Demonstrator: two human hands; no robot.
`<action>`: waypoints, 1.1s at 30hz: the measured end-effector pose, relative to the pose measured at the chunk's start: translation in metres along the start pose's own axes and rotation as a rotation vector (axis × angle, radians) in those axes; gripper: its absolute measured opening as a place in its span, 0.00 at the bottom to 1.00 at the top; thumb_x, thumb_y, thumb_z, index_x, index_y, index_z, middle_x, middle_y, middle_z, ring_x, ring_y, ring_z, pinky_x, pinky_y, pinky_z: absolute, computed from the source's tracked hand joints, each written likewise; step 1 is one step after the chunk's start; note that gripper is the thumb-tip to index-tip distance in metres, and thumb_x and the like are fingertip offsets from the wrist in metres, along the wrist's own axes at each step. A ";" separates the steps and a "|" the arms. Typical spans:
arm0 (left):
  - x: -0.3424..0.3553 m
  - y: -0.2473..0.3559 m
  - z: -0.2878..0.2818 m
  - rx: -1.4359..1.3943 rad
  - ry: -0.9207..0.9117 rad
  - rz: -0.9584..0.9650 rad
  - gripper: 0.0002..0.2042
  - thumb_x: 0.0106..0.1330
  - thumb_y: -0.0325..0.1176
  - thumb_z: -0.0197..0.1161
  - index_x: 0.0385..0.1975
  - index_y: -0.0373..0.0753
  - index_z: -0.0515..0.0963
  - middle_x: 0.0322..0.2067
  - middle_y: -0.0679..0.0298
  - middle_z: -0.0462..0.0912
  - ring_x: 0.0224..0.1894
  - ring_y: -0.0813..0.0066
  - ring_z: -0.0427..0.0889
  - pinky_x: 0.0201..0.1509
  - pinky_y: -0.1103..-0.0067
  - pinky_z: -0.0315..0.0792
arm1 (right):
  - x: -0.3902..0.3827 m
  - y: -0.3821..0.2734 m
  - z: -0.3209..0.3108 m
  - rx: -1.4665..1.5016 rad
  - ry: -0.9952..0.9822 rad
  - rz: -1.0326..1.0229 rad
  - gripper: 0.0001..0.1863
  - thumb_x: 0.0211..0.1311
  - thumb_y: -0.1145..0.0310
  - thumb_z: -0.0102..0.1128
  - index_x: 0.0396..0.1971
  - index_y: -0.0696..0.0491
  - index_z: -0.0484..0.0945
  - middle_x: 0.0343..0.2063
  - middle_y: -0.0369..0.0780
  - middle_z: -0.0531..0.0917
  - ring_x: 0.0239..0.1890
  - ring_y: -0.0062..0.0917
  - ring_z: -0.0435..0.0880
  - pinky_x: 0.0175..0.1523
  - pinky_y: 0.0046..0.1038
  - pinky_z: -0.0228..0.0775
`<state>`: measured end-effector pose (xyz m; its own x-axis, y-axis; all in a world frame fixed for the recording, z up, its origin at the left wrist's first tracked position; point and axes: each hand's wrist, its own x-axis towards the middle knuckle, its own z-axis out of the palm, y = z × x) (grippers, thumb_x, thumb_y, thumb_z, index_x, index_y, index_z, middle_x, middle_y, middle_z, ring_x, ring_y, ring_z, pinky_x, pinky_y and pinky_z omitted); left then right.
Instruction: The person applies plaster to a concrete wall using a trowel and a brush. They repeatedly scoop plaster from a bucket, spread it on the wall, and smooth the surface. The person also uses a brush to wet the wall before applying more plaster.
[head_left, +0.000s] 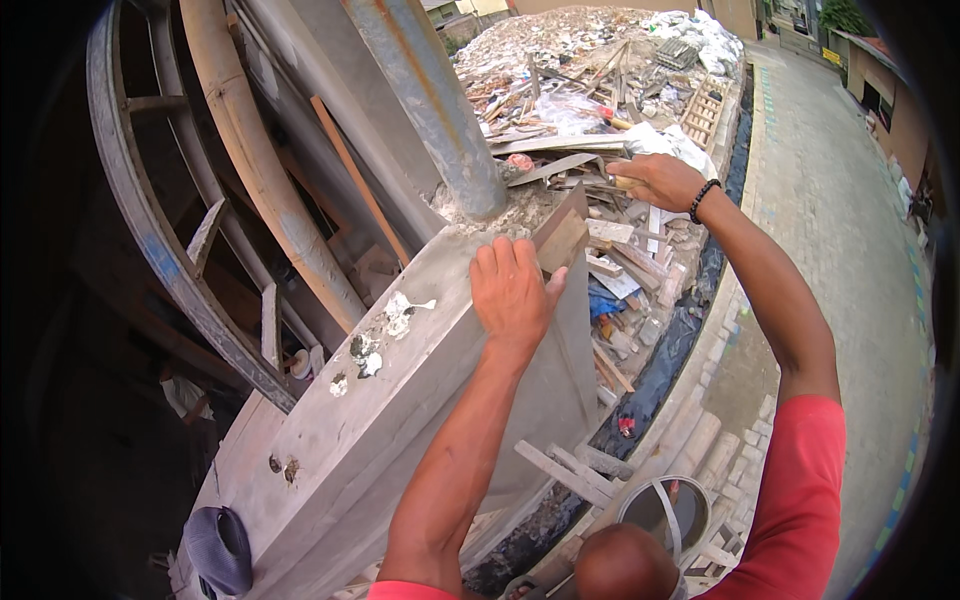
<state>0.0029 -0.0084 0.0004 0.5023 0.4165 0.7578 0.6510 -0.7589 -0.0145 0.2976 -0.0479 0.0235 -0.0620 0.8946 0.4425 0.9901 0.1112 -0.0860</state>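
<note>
At the far end of the concrete wall [325,430]: one brown board [565,244], beside rough mortar [520,214] around the foot of a metal pipe [432,105]. Left hand [513,292]: fingers curved over the wall's top edge, thumb beside the board's near end; whether it presses the board, cannot tell. Right hand [662,184]: clenched around the pale handle of a tool [625,182] (working end unclear), just right of the board. Handling notes, by judgement: board best kept flush and steady against the wall end; left thumb clear of the tool's path; right-hand strokes short, reach modest, balance kept.
</note>
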 end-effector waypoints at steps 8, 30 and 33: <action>-0.001 -0.004 -0.001 -0.003 -0.010 0.008 0.24 0.39 0.43 0.75 0.28 0.40 0.68 0.30 0.63 0.66 0.35 0.64 0.66 0.40 0.71 0.64 | 0.004 -0.008 0.018 0.051 0.211 0.110 0.23 0.53 0.68 0.55 0.53 0.45 0.72 0.37 0.47 0.80 0.42 0.39 0.79 0.46 0.39 0.70; 0.001 -0.002 0.001 -0.016 0.027 0.004 0.24 0.36 0.43 0.76 0.28 0.41 0.68 0.29 0.63 0.66 0.35 0.65 0.67 0.40 0.72 0.65 | 0.017 -0.012 0.007 0.097 -0.013 0.012 0.27 0.53 0.68 0.59 0.57 0.47 0.69 0.45 0.47 0.79 0.46 0.42 0.77 0.52 0.37 0.69; 0.002 0.000 0.003 -0.002 0.023 0.000 0.24 0.37 0.43 0.76 0.28 0.41 0.69 0.29 0.63 0.66 0.34 0.65 0.67 0.39 0.72 0.64 | 0.025 -0.007 0.025 0.002 0.091 0.010 0.22 0.53 0.69 0.56 0.52 0.46 0.74 0.37 0.47 0.81 0.41 0.41 0.80 0.47 0.40 0.71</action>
<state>0.0056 -0.0066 0.0000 0.4889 0.4048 0.7727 0.6497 -0.7601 -0.0129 0.2856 -0.0153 0.0126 -0.0407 0.8527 0.5209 0.9903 0.1037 -0.0924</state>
